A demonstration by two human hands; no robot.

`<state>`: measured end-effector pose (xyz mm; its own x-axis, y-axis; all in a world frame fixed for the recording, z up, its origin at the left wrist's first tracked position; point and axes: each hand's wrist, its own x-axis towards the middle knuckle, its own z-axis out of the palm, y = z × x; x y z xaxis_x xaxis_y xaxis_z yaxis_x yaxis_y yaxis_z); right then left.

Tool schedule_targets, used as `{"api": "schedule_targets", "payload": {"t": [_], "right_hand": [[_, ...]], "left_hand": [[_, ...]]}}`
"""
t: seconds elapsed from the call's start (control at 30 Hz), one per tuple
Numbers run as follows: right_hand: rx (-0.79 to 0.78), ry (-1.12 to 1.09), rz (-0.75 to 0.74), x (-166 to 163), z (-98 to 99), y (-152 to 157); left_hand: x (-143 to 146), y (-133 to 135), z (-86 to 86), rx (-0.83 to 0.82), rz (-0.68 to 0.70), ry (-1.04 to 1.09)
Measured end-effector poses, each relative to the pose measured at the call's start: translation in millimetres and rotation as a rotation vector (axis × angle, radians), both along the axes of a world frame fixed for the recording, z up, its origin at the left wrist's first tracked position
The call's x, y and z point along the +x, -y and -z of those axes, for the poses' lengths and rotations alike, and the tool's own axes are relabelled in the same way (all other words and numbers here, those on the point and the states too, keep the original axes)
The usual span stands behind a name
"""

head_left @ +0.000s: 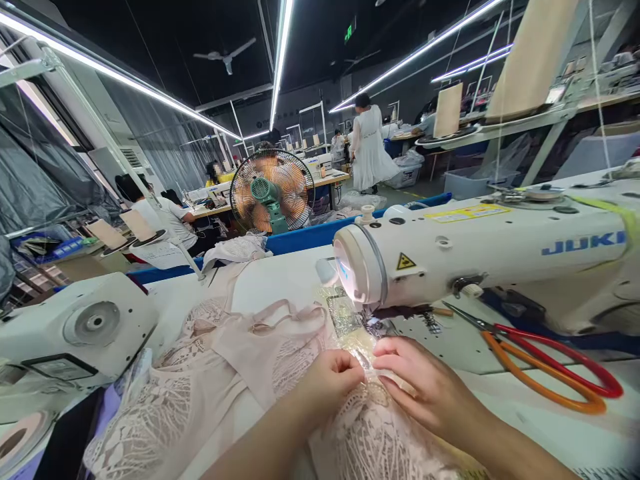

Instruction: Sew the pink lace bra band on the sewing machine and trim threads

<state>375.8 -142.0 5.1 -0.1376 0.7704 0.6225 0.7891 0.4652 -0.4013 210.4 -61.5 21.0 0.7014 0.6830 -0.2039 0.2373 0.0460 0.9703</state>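
Note:
Pale pink lace bras (155, 407) with thin straps lie bunched across the table on the left. Another piece of lace fabric (375, 433) hangs over the near table edge, below both hands. My left hand (333, 383) is closed, thumb and fingertips pinching the top edge of this lace. Close by on the right, my right hand (430, 383) has its fingers bent over the same edge, gripping it from the side. Both hands are just in front of the needle area of a white sewing machine (425, 247), whose lamp lights the spot. The exact fingertip contact is partly hidden.
Scissors with red and orange handles (545, 363) lie right of my right hand. A second machine head (85, 327), a tape roll (23, 440) and a black phone-like slab (70, 440) are at left. Beyond the table stand a fan (270, 190) and other people (370, 143).

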Motion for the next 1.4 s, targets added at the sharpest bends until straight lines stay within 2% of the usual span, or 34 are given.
{"api": "schedule_targets", "payload": {"t": [0.27, 0.47, 0.6, 0.9, 1.03, 1.2, 1.4], "right_hand": [[-0.01, 0.073, -0.011, -8.0, -3.3, -1.9], [0.008, 0.078, 0.012, -11.4, -4.9, -0.9], [0.006, 0.098, 0.01, -13.6, -5.3, 0.1], [0.133, 0.109, 0.095, -19.1, 4.5, 0.2], [0.032, 0.074, 0.036, -12.8, 2.4, -1.1], [-0.093, -0.01, -0.021, -3.6, -1.4, 0.1], [-0.098, -0.004, -0.049, -5.5, -5.1, 3.1]], "left_hand": [[1.8, 4.3, -3.8, 0.028, 0.001, 0.013], [3.2, 6.1, -0.2, 0.057, 0.017, -0.017], [5.2, 8.8, 1.4, 0.106, -0.022, -0.052], [10.2, 12.2, 4.7, 0.151, -0.041, -0.161], [6.9, 11.1, 1.2, 0.068, -0.026, -0.102], [5.5, 10.1, -1.3, 0.042, -0.045, -0.09], [6.4, 9.5, 2.6, 0.03, -0.038, -0.067]]}}
